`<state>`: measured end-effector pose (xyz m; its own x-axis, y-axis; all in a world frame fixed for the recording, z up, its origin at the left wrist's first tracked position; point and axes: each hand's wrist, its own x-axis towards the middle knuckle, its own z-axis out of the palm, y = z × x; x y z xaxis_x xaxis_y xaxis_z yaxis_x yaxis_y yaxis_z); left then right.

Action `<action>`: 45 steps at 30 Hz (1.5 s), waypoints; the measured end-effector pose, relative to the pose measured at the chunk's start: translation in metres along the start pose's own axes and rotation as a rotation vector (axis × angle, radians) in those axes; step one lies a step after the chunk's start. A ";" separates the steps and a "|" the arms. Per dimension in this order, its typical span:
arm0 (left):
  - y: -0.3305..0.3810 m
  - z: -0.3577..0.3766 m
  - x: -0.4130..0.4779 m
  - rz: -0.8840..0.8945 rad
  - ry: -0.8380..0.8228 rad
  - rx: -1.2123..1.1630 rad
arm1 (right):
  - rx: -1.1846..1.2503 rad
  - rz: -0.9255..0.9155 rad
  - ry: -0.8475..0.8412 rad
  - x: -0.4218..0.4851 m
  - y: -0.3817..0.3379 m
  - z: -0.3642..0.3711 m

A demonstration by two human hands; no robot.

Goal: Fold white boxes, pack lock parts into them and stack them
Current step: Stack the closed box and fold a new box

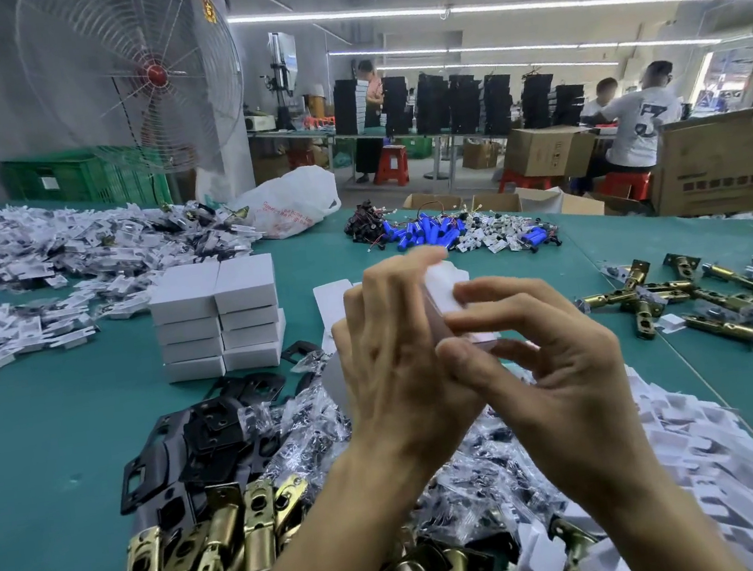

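Above the middle of the green table [27, 451], a half-folded white box [449, 290] is held in the air between both hands. The left hand [388, 355] grasps it from the near side, its fingers reaching over the top edge (the thumb is hidden behind the palm). The right hand [559, 381] pinches the box's lower end between thumb and forefinger. The box is blurred, so I cannot tell which flap is being worked or whether it holds anything yet.

The likeliest fault is a flap creased crooked or the thin card buckling if the pinch is too hard. A slip would drop the box onto the bagged small parts [298, 430] and black strike plates [202, 432] just below.

Room is tight close in. Brass latch bolts [217, 546] crowd the near edge under the forearms, so a careless elbow could sweep some off. Loose white box blanks [699, 458] fill the right side up to a table edge or seam there.

The stack of folded boxes [219, 320] stands to the left in two columns, level at the top. Bare cloth lies left of and in front of it, the easiest approach for setting a box down.
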<state>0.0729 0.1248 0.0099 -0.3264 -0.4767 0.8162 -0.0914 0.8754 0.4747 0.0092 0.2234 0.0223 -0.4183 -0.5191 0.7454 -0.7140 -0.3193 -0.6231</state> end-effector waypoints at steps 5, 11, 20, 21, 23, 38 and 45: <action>-0.004 0.003 -0.001 -0.021 0.060 0.037 | -0.047 0.103 -0.033 -0.001 -0.003 0.006; -0.012 0.005 -0.001 0.012 0.047 0.024 | 0.093 0.204 -0.081 -0.003 -0.005 0.008; -0.007 0.004 0.004 -0.131 0.072 -0.345 | 0.110 0.249 0.360 0.006 0.011 -0.017; -0.005 0.000 0.008 -0.285 0.053 -0.488 | 0.141 0.215 0.393 0.006 0.010 -0.018; -0.005 -0.005 0.015 -0.711 -0.159 -0.818 | 0.155 0.124 0.390 0.005 0.009 -0.014; -0.001 -0.016 0.019 -0.983 -0.495 -1.503 | -0.022 0.090 -0.095 -0.003 0.017 0.002; -0.003 -0.008 0.016 -0.990 -0.369 -1.497 | -0.043 0.024 -0.060 -0.003 0.010 0.009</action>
<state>0.0754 0.1140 0.0247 -0.8666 -0.4929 0.0784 0.3951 -0.5816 0.7111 0.0085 0.2145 0.0121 -0.4023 -0.5733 0.7138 -0.7283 -0.2721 -0.6289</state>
